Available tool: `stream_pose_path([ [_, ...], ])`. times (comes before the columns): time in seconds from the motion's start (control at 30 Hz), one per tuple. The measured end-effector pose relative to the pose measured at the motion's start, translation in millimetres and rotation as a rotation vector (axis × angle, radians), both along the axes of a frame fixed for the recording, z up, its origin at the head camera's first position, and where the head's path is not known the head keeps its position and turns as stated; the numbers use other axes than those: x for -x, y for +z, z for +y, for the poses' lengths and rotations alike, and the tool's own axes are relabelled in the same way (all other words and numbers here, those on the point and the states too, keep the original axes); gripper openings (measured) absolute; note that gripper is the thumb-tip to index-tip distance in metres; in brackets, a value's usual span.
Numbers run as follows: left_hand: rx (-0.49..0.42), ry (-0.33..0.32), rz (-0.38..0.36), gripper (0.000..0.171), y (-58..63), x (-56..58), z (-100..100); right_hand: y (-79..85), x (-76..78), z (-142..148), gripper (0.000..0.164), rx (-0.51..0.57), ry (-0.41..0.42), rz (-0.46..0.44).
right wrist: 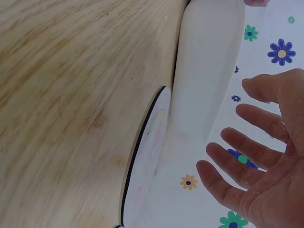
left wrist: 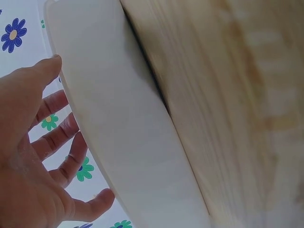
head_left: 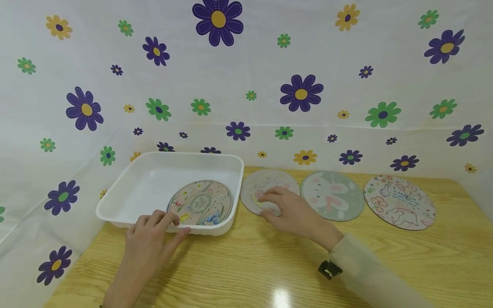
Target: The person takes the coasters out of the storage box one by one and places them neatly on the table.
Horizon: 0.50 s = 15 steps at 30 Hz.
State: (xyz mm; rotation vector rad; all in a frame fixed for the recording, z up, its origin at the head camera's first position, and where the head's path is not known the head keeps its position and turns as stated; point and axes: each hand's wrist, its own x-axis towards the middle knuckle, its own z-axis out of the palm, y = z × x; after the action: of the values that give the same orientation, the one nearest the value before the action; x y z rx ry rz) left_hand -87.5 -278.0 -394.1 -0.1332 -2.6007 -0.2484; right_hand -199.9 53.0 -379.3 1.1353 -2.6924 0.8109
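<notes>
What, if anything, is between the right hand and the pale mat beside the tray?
Nothing visible: the right hand hangs over the pale mat with only air between. The white tray stands beside the mat, not in the way.

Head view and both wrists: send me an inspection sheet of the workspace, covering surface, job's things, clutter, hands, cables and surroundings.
Surface: wood-grain table, with a bright glare spot.
Job's things: white tray with a floral disc inside; right of it, in a row, a pale disc, a green rabbit disc and a blue-lettered disc.
Clutter: nothing seen.
Hands: left hand holds the tray's near rim; right hand is open over the pale disc.
Cables: nothing seen.
Surroundings: white flower-print sheet behind and at left.
</notes>
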Motion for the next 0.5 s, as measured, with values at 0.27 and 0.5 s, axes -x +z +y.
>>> stream_pose_path([
  [0.27,-0.010,-0.026,0.010,0.029,-0.5,0.1,0,-1.3,0.6,-7,0.031,0.018,0.005,-0.003],
  [0.5,-0.013,-0.048,0.035,0.027,-1.3,-0.2,1,-1.1,-1.1,-14,0.030,0.021,0.013,-0.007],
])
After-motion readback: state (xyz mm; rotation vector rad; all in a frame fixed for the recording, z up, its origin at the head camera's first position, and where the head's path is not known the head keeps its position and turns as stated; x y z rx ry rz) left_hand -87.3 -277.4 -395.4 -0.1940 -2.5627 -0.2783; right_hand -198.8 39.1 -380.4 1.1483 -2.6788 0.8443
